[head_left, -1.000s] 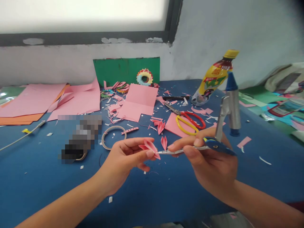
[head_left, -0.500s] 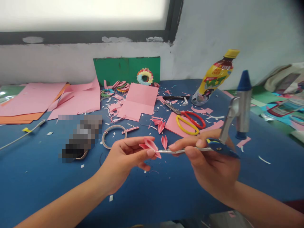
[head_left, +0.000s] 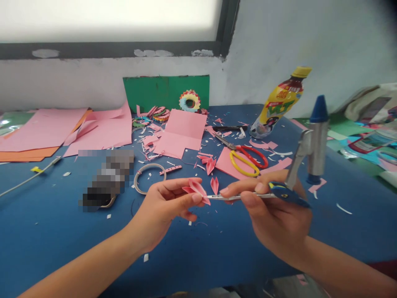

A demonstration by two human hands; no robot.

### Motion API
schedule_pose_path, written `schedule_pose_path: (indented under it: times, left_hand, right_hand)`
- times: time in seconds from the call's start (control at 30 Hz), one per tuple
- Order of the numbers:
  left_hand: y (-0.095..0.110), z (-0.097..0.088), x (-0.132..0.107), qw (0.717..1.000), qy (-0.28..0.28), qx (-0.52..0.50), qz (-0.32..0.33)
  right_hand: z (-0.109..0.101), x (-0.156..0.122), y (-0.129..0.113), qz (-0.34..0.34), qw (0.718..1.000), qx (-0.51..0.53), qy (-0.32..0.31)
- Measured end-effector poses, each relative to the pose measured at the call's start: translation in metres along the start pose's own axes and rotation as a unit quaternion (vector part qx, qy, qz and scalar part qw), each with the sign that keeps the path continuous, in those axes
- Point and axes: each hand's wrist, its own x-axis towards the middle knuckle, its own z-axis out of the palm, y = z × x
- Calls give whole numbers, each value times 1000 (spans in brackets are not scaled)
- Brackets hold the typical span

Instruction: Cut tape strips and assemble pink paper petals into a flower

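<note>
My left hand [head_left: 166, 209] pinches a small folded pink paper piece [head_left: 196, 190] between thumb and fingers, just above the blue table [head_left: 198, 244]. My right hand [head_left: 273, 215] grips a metal drawing compass [head_left: 290, 182] with a blue hinge; one thin leg points left and its tip touches the pink piece. The compass's other leg rises to a silver holder with a blue crayon-like tip [head_left: 318, 136].
Red and yellow scissors [head_left: 245, 159] lie on pink paper beyond my hands. A tilted yellow drink bottle [head_left: 279, 103], pink sheets [head_left: 93, 128], a green card [head_left: 166, 91], a paper rosette [head_left: 189, 100], a wire ring [head_left: 149, 178] and many paper scraps cover the table.
The compass's upright leg with the blue tip swung a little to the right. My hands and the pink piece stayed almost in place.
</note>
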Motion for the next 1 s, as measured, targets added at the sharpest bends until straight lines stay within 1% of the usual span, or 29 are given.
schedule_pose_path:
  times: [0.13, 0.4, 0.6, 0.83, 1.0]
  left_hand:
    - [0, 0, -1, 1000, 3, 0, -4]
    - [1, 1, -1, 1000, 7, 11, 0]
    - [1, 1, -2, 1000, 14, 11, -3]
    - [2, 2, -2, 1000, 22, 12, 5]
    - [2, 3, -3, 1000, 15, 10, 7]
  right_hand:
    - [1, 2, -2, -3, 1000, 0, 8]
    - [2, 4, -5, -13, 999, -33, 17]
    - [4, 2, -4, 1, 1000, 7, 25]
    - [6, 3, -4, -4, 1000, -7, 24]
    - [5, 3, -4, 9, 999, 25, 21]
